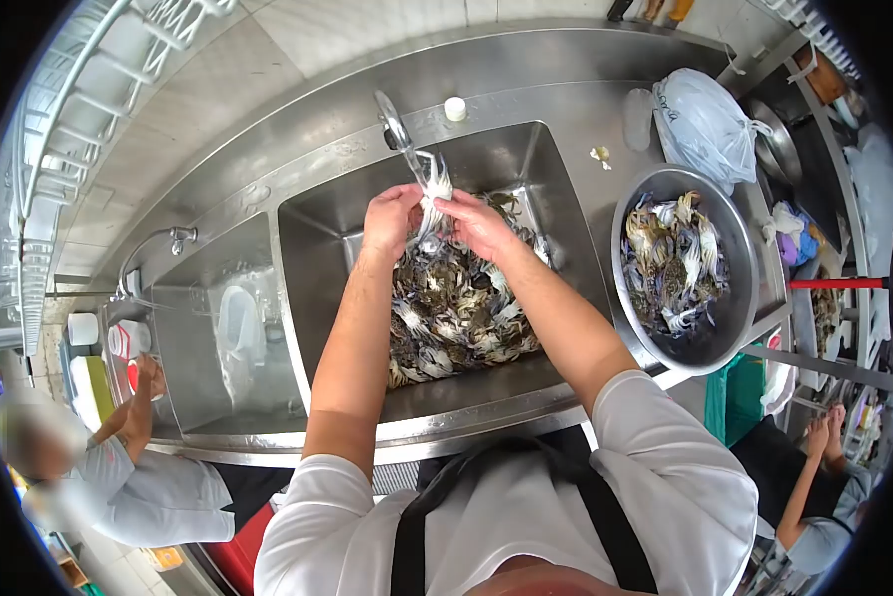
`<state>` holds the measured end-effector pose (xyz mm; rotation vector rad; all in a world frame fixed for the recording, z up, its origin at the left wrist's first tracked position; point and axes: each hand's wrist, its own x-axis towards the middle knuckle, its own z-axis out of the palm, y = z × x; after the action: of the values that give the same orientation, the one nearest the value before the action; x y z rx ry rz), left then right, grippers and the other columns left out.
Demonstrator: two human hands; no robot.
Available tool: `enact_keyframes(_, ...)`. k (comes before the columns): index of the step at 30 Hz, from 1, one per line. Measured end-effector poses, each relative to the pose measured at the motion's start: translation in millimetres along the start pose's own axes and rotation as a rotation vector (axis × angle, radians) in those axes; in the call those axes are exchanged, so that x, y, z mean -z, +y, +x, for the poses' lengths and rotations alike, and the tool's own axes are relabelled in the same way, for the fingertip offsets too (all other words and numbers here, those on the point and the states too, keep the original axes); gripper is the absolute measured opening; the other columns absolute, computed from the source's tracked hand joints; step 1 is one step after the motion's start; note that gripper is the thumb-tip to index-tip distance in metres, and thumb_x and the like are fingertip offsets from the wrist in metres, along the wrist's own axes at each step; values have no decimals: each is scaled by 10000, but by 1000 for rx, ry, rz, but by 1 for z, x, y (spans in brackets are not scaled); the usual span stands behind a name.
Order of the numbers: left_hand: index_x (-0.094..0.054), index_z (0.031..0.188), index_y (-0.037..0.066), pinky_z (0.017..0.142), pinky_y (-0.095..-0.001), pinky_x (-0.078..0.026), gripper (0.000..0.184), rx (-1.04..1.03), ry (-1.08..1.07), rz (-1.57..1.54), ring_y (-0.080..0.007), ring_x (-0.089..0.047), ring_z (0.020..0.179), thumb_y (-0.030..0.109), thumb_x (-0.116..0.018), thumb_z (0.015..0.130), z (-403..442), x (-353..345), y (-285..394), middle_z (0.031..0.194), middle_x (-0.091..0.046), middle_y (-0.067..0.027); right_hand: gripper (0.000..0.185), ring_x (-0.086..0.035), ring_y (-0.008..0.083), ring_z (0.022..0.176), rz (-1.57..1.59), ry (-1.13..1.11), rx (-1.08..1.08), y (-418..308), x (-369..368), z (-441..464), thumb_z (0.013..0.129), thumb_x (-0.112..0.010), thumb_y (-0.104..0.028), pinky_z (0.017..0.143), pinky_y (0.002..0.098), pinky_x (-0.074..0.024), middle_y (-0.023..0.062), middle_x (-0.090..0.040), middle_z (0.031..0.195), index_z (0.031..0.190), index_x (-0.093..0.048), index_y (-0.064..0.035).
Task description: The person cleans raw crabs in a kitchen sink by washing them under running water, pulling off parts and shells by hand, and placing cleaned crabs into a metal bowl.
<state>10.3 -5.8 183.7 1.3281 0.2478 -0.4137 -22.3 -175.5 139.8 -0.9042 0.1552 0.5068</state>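
Under the metal faucet, both my hands hold a pale crab above the sink. My left hand has its fingers closed on the crab's left side. From the right, my right hand grips the same crab with thumb and fingers. Below them, a heap of crabs lies in the steel sink. More crabs fill part of a large steel bowl to the right of the sink.
Left is a second sink with its own faucet. A co-worker stands there; another person is at lower right. A tied plastic bag sits behind the bowl. A white cap rests by the faucet.
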Motion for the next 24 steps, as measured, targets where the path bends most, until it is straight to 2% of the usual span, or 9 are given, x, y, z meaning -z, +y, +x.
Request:
enact_keyframes(3, -641, 1036, -20, 678, -284, -518, 186, -31, 6, -26, -144, -617, 727, 140, -616, 946, 3, 10, -9, 895, -672, -62, 404, -600, 129, 980, 24, -44, -18, -4, -5, -1, 919, -689, -312, 842, 378, -473, -20, -633, 1101, 1273, -570, -156)
enact_keyframes(7, -607, 1060, -29, 713, -313, -544, 204, 5, -15, -58, -189, -636, 757, 141, -597, 948, -11, 7, 3, 929, -665, -91, 399, -604, 140, 990, 70, -71, -46, -6, -13, 1, 927, -674, -305, 838, 394, -466, -20, -635, 1120, 1283, -559, -167)
enact_keyframes(14, -613, 1023, -15, 701, -304, -546, 177, -2, -11, -76, -184, -645, 756, 136, -617, 929, -7, 17, -2, 911, -663, -83, 390, -618, 149, 983, 142, -71, -57, -5, -13, 1, 926, -667, -269, 858, 395, -455, -6, -649, 1098, 1283, -561, -152)
enact_keyframes(17, -649, 1013, -10, 685, -274, -527, 200, -65, 49, 47, -146, -634, 727, 156, -662, 902, -12, 31, -9, 873, -676, -63, 359, -632, 158, 980, 92, -25, -63, -1, -8, 7, 933, -659, -239, 864, 367, -470, 6, -665, 1077, 1260, -575, -119)
enact_keyframes(19, -685, 993, -19, 683, -269, -511, 228, -99, 278, 355, -130, -632, 725, 174, -702, 873, -28, 51, -12, 839, -699, -61, 333, -642, 160, 986, 34, -15, -53, -6, -5, 14, 941, -648, -219, 866, 343, -488, 13, -674, 1074, 1243, -583, -93)
enact_keyframes(21, -703, 964, -27, 716, -305, -517, 267, -257, 376, 674, -154, -651, 766, 212, -719, 847, -38, 97, -33, 829, -720, -100, 317, -646, 149, 974, -41, 39, -63, -9, -7, 14, 931, -661, -188, 871, 310, -491, 28, -682, 1064, 1220, -601, -75)
enact_keyframes(22, -719, 952, 0, 687, -280, -501, 202, -264, 467, 822, -115, -624, 724, 166, -656, 855, -42, 118, -46, 786, -700, -62, 317, -646, 149, 974, -41, 39, -70, -9, -7, 17, 931, -661, -188, 871, 310, -491, 28, -682, 1064, 1220, -601, -75)
enact_keyframes(24, -719, 944, -2, 676, -275, -494, 192, -166, 599, 823, -109, -604, 716, 155, -652, 856, -55, 125, -47, 781, -693, -54, 338, -643, 142, 986, -115, 47, -56, -9, -7, 23, 920, -672, -164, 886, 318, -492, 36, -679, 1081, 1231, -596, -55)
